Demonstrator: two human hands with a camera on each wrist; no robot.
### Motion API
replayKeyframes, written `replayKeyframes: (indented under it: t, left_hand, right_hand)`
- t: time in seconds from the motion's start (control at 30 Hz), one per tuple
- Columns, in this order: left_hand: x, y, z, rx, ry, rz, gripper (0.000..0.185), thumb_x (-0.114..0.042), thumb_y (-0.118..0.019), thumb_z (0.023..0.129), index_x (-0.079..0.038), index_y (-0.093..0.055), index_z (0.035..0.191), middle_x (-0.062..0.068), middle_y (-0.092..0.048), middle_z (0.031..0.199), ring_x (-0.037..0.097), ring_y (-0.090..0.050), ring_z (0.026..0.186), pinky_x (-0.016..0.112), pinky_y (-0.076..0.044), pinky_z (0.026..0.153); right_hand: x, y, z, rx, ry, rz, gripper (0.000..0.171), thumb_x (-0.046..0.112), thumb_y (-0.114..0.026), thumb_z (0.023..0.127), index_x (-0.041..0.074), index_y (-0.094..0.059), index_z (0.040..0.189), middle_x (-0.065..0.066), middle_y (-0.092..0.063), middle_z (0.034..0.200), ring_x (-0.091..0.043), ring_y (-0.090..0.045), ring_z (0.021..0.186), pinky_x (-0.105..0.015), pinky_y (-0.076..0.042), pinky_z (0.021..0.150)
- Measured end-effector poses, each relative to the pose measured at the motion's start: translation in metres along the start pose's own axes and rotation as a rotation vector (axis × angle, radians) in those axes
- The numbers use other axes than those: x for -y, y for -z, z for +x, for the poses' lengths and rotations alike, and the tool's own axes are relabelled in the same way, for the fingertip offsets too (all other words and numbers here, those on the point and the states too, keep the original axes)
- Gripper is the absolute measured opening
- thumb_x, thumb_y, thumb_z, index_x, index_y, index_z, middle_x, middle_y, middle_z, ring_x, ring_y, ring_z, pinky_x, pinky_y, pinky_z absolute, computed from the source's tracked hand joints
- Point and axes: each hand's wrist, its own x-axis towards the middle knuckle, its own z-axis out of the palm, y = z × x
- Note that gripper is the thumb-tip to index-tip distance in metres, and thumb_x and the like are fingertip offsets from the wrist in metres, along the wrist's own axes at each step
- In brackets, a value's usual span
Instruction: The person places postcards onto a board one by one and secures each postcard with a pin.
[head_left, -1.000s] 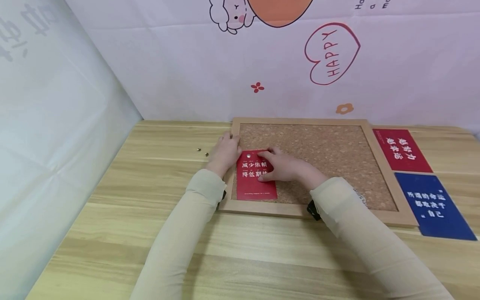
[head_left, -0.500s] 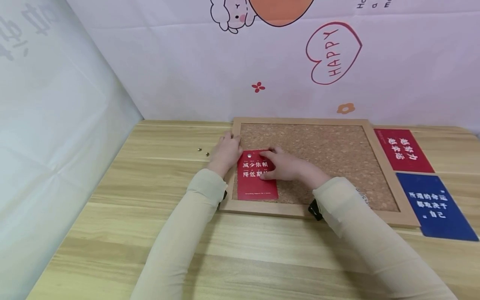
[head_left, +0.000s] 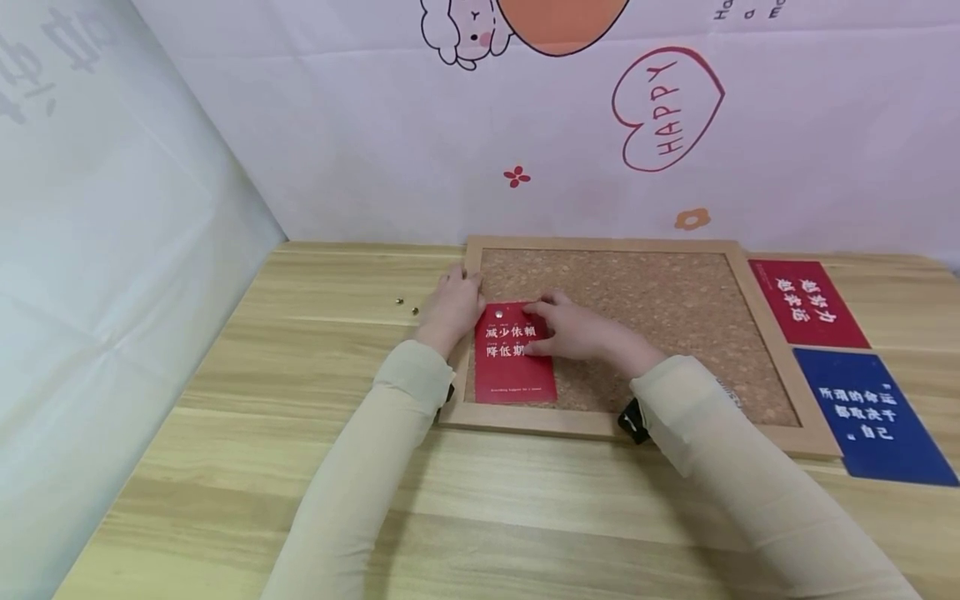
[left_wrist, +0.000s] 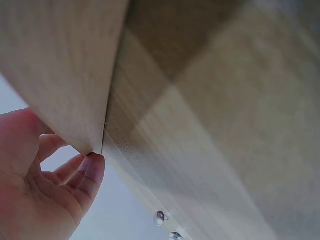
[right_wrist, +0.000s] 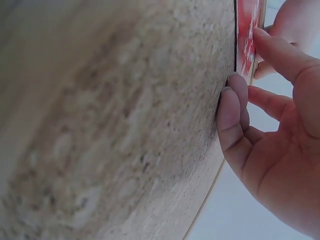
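Fingers of the right hand (head_left: 573,333) cover part of the red card (head_left: 514,354), pressing it flat on the grainy cork board (head_left: 660,308), lower left corner. Left hand (head_left: 450,304) rests relaxed on the smooth wooden frame; two brass pushpins (head_left: 407,304) beside it.
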Motion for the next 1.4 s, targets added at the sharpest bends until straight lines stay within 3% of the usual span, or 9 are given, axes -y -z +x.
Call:
replayKeyframes:
  t: [0.53, 0.8, 1.07, 1.4]
  left_hand:
    - [0.000, 0.000, 0.000, 0.009, 0.008, -0.006, 0.049, -0.023, -0.044, 0.100, -0.016, -0.036, 0.148, 0.012, -0.036, 0.151, 0.028, -0.038, 0.137, 0.046, -0.038, 0.109]
    - [-0.001, 0.001, -0.001, 0.008, -0.001, 0.008, 0.048, -0.024, -0.043, 0.101, -0.016, -0.037, 0.147, 0.012, -0.037, 0.149, 0.028, -0.039, 0.136, 0.046, -0.039, 0.108]
    - [0.000, 0.001, -0.001, 0.005, 0.007, 0.003, 0.047, -0.025, -0.043, 0.101, -0.017, -0.037, 0.147, 0.011, -0.038, 0.148, 0.027, -0.040, 0.135, 0.044, -0.040, 0.108]
    - [-0.001, 0.001, 0.000, 0.008, 0.014, 0.017, 0.048, -0.025, -0.043, 0.101, -0.016, -0.037, 0.147, 0.011, -0.037, 0.149, 0.027, -0.040, 0.134, 0.042, -0.040, 0.108]
  right_hand:
    - [-0.001, 0.001, 0.000, -0.037, 0.049, -0.015, 0.059, 0.025, -0.063, 0.092, 0.001, -0.043, 0.142, -0.027, -0.026, 0.152, -0.044, -0.038, 0.133, -0.057, -0.034, 0.108]
    - [-0.013, 0.012, -0.007, -0.076, 0.079, 0.072, 0.053, 0.020, -0.060, 0.093, -0.001, -0.044, 0.139, -0.024, -0.048, 0.139, -0.040, -0.047, 0.126, -0.055, -0.039, 0.104]
    - [-0.034, 0.037, -0.019, -0.117, -0.035, 0.067, 0.051, 0.023, -0.053, 0.097, 0.000, -0.041, 0.141, -0.029, -0.047, 0.138, -0.046, -0.046, 0.126, -0.058, -0.041, 0.101]
    - [-0.091, 0.068, -0.044, -0.235, -0.175, 0.038, 0.050, 0.024, -0.045, 0.099, -0.005, -0.040, 0.140, -0.036, -0.042, 0.135, -0.051, -0.045, 0.119, -0.061, -0.044, 0.091]
